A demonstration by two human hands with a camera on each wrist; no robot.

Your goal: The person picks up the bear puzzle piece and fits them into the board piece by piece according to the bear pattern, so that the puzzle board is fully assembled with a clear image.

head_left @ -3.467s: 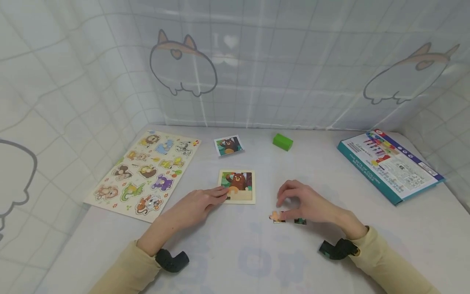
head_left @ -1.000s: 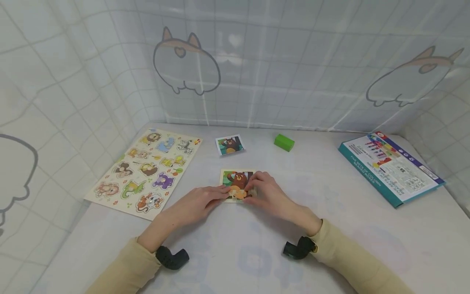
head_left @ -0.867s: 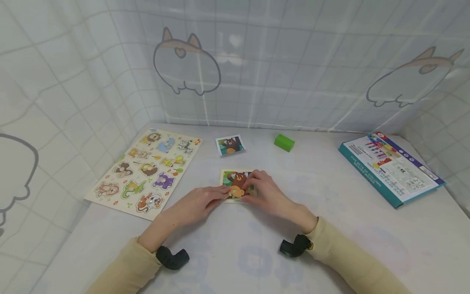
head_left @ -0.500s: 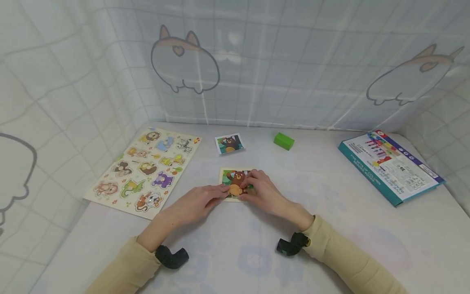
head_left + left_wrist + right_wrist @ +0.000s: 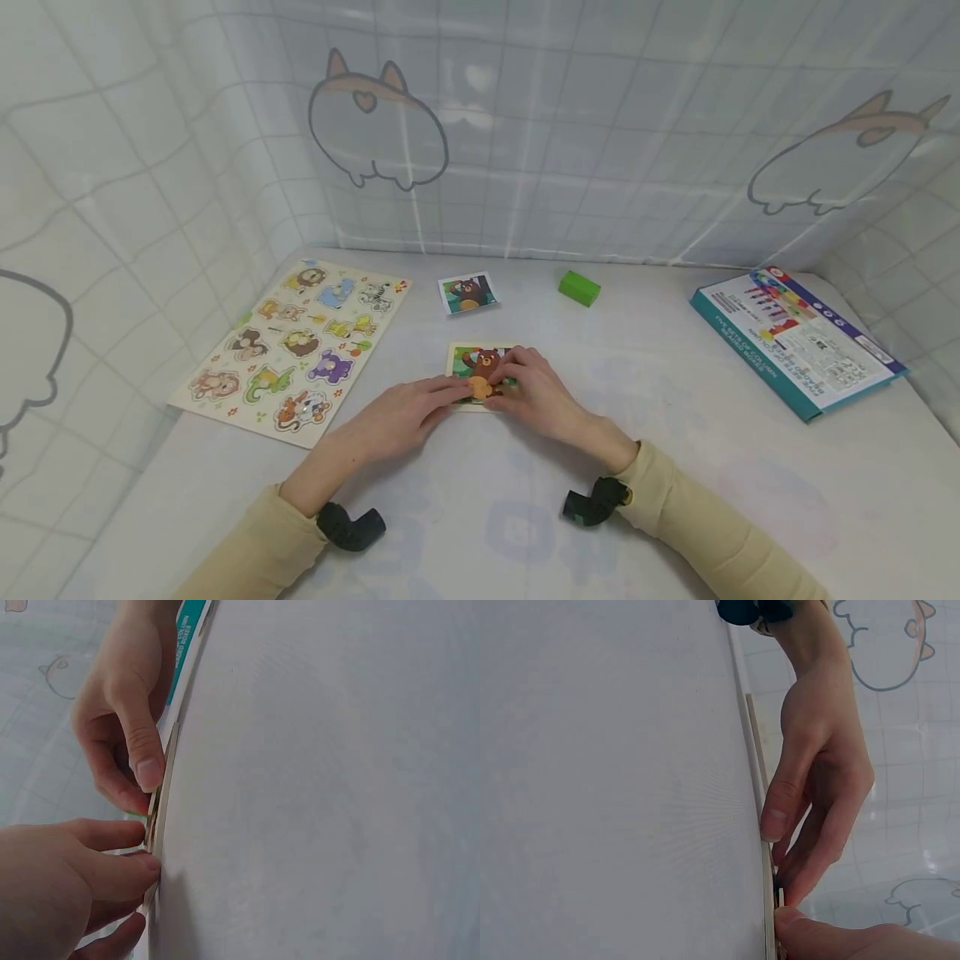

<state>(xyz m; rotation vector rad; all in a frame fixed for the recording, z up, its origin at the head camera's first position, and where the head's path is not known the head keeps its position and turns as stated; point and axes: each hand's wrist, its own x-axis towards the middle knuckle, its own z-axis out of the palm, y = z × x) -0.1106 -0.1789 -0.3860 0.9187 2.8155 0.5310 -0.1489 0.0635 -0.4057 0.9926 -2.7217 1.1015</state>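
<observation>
In the head view, a small wooden bear jigsaw tray (image 5: 459, 352) lies on the table in front of me. My left hand (image 5: 401, 417) rests its straight fingertips on the tray's left side. From the right, my right hand (image 5: 540, 400) pinches a jigsaw piece (image 5: 497, 390) between thumb and forefinger at the lower part of the picture. The bear's orange belly (image 5: 478, 386) shows between the hands; fingers cover the lower right. In the left wrist view, the tray appears edge-on, with a piece edge (image 5: 154, 799) slightly tilted under the right fingers.
A small bear picture card (image 5: 468, 293) and a green block (image 5: 580, 288) lie behind the tray. To the left lies an animal puzzle board (image 5: 296, 354). A teal-edged box (image 5: 798, 342) stands at the right. A tiled-pattern curtain (image 5: 570, 125) closes the back.
The right hand came left from the loose pieces, which no longer lie on the table at right, to the tray. Lately it has shifted slightly left; the left hand stays nearly still.
</observation>
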